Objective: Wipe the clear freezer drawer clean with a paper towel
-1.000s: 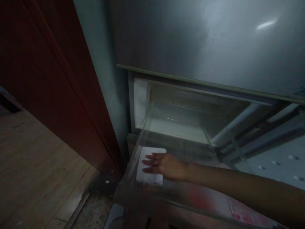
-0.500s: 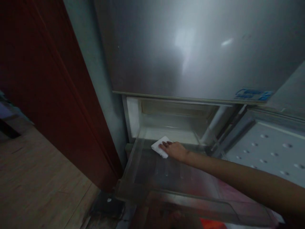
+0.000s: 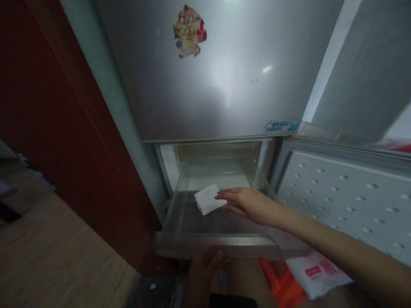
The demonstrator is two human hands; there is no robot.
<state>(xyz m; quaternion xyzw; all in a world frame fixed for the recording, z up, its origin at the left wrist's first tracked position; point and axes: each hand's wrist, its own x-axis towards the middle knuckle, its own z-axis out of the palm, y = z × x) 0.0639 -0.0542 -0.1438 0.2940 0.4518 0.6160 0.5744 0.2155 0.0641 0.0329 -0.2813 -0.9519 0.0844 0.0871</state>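
A folded white cloth is pinched in the fingers of my right hand, above the floor of a clear plastic drawer. The drawer is pulled out of the lower compartment of a fridge, and nothing else shows inside it. Under the drawer's front edge, my left hand grips it from below, thumb up. Some of that hand's fingers are hidden by the drawer front and shadow.
Above the compartment is the silver fridge door with a sticker. The lower door hangs open at right. A red-brown door frame stands close on the left. A white printed bag and orange material lie below.
My view has shifted, so more of the fridge front and the open lower door shows. My right hand with the cloth has lifted slightly off the drawer floor.
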